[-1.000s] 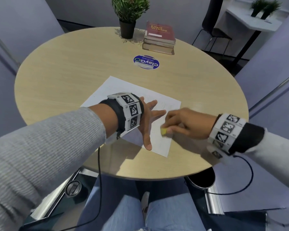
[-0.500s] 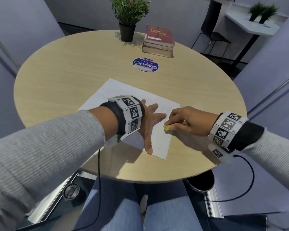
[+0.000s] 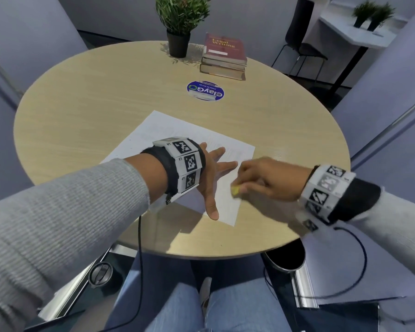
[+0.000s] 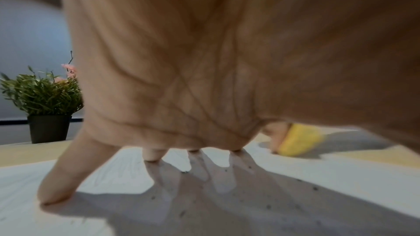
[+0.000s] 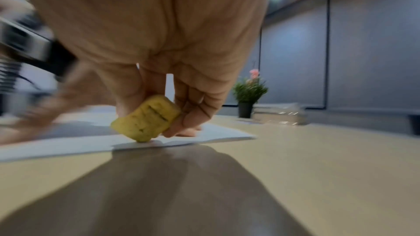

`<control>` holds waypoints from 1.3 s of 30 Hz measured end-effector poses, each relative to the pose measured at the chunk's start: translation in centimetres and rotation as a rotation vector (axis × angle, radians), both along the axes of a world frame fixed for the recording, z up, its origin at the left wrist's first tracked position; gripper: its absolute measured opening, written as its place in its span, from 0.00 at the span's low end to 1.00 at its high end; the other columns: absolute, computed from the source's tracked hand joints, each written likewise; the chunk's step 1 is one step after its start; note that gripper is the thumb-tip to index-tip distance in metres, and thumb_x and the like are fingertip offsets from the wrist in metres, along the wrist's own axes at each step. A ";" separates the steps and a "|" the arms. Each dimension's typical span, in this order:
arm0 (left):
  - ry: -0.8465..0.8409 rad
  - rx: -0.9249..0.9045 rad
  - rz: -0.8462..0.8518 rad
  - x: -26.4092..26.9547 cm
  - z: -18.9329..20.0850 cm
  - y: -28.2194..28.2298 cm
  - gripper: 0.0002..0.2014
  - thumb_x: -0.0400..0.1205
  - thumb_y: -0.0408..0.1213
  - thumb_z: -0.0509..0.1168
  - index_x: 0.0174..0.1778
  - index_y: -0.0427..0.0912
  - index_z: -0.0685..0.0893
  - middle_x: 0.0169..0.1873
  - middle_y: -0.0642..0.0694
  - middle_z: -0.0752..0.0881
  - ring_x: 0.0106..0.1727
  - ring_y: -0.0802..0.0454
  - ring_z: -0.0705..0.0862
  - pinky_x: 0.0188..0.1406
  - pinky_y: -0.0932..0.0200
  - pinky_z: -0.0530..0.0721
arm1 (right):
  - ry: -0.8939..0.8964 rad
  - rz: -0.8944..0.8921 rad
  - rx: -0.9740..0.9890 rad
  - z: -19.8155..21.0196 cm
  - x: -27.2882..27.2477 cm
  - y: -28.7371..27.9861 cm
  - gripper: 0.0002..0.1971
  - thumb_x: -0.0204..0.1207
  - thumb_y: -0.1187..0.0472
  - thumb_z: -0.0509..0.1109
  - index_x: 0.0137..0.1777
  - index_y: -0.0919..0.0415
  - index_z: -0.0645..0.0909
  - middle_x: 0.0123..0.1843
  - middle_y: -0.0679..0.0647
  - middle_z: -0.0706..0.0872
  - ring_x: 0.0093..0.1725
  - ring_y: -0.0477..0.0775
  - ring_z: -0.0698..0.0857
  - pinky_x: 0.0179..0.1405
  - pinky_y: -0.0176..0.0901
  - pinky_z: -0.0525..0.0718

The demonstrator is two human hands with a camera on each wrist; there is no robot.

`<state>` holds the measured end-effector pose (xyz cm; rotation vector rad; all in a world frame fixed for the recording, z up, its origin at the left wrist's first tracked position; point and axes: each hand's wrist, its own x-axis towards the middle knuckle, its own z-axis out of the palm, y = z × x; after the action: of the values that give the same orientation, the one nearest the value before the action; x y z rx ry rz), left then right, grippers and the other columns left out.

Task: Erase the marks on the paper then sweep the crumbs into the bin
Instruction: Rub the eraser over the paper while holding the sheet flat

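Yellow eraser [image 3: 235, 190], pinched in the right hand [image 3: 268, 180], rubbed the paper's [image 3: 177, 130] near right edge; just left, the flat, spread left hand [image 3: 211, 178] pinned the sheet.

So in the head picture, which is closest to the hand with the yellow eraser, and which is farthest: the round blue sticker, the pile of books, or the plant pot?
From the right hand:
1. Blue sticker, mid-table, nearest.
2. Books, far side of the table.
3. Plant pot, far edge, left of the books, farthest.
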<state>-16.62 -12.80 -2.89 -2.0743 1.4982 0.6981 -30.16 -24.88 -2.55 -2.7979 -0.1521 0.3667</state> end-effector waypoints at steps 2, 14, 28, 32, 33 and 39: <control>0.009 -0.005 0.010 -0.1 0.3 0.2 0.70 0.55 0.74 0.74 0.77 0.67 0.26 0.80 0.49 0.24 0.80 0.35 0.26 0.77 0.26 0.38 | -0.031 -0.088 -0.085 0.1 0.6 -1.5 0.12 0.79 0.55 0.64 0.58 0.53 0.86 0.49 0.53 0.82 0.44 0.48 0.80 0.52 0.46 0.79; 0.004 -0.013 0.019 -0.6 1.1 0.6 0.67 0.60 0.71 0.74 0.79 0.66 0.28 0.81 0.49 0.25 0.81 0.34 0.29 0.75 0.26 0.42 | -0.002 -0.075 -0.062 0.1 0.7 -1.6 0.12 0.79 0.55 0.65 0.58 0.54 0.86 0.48 0.50 0.82 0.45 0.49 0.82 0.53 0.48 0.80; -0.014 -0.008 0.000 -1.2 1.5 0.7 0.65 0.63 0.69 0.73 0.80 0.62 0.28 0.81 0.48 0.26 0.81 0.38 0.27 0.77 0.32 0.38 | 0.042 0.126 0.059 -0.5 -1.4 2.1 0.13 0.80 0.52 0.63 0.59 0.51 0.85 0.48 0.51 0.81 0.44 0.46 0.81 0.48 0.32 0.77; -0.010 -0.003 0.001 -1.1 1.3 0.6 0.66 0.62 0.70 0.73 0.79 0.63 0.27 0.81 0.49 0.25 0.81 0.38 0.27 0.77 0.30 0.39 | -0.008 0.090 0.022 0.0 -0.3 0.9 0.13 0.80 0.53 0.63 0.57 0.52 0.86 0.45 0.51 0.79 0.41 0.44 0.77 0.48 0.31 0.76; -0.009 -0.003 0.009 -1.0 1.2 0.6 0.67 0.61 0.71 0.74 0.79 0.64 0.27 0.80 0.49 0.25 0.81 0.36 0.27 0.76 0.28 0.40 | -0.036 0.017 -0.035 0.3 0.2 -0.2 0.12 0.80 0.55 0.64 0.56 0.53 0.87 0.45 0.49 0.79 0.41 0.43 0.76 0.50 0.36 0.77; -0.001 -0.022 0.007 -1.0 1.3 0.7 0.65 0.63 0.69 0.74 0.80 0.64 0.28 0.81 0.49 0.26 0.81 0.37 0.28 0.76 0.29 0.40 | 0.005 0.179 0.024 -0.5 -0.9 3.0 0.14 0.80 0.53 0.62 0.59 0.52 0.85 0.47 0.52 0.80 0.42 0.47 0.79 0.46 0.35 0.75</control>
<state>-17.60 -12.09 -1.58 -2.0968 1.5048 0.6866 -31.04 -21.91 -3.02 -2.7666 -0.4043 0.4104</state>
